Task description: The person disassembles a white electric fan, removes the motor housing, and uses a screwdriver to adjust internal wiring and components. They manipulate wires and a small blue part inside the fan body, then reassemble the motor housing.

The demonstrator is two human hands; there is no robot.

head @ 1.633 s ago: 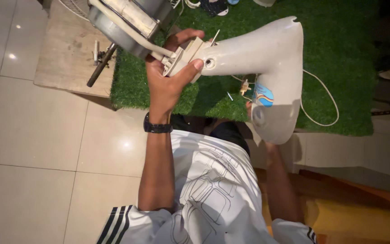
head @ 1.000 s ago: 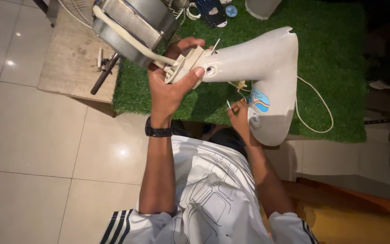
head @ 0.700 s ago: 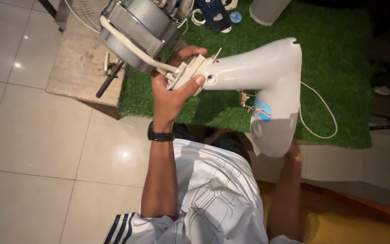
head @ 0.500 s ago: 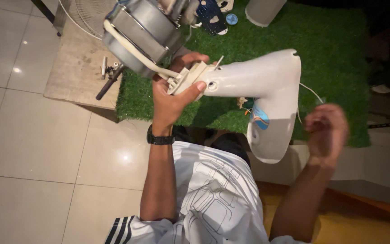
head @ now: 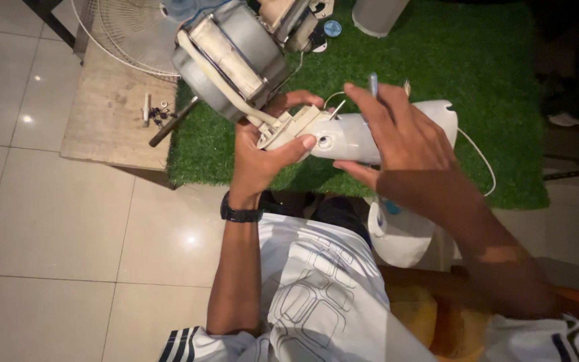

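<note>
Fingers (head: 289, 144) of my left hand (head: 263, 157) are wrapped tight round the small beige bracket (head: 288, 127) where the white plastic neck housing (head: 376, 134) meets the fan motor (head: 232, 57), thumb pressed flat on the housing just beside a little round screw hole. My right hand (head: 403, 144) comes in over the top of the housing, fingers loosely curled, and pinches a thin grey tool (head: 373, 84) upright between them; I cannot tell what kind of tip it has. The whole assembly is held up in the air in front of my chest, above the edge of the green turf mat (head: 490, 80), the motor tipped up and away to the left. I judge this thing top-heavy: the metal motor with its stiff steel shaft (head: 172, 122) carries the weight, while the plastic housing is light, smooth and a bit slippery, and likely to crack if levered hard. The bracket joint looks to me the best place to take hold, close to the mass, as the left hand does now. A thin white cable (head: 477, 154) loops off the far end onto the turf, soft and easy to snag. Down on the low wooden surface (head: 102, 127) lie a few small screws (head: 157, 110), near the wire fan guard (head: 129, 30). A black watch (head: 239, 214) sits on my left wrist.
</note>
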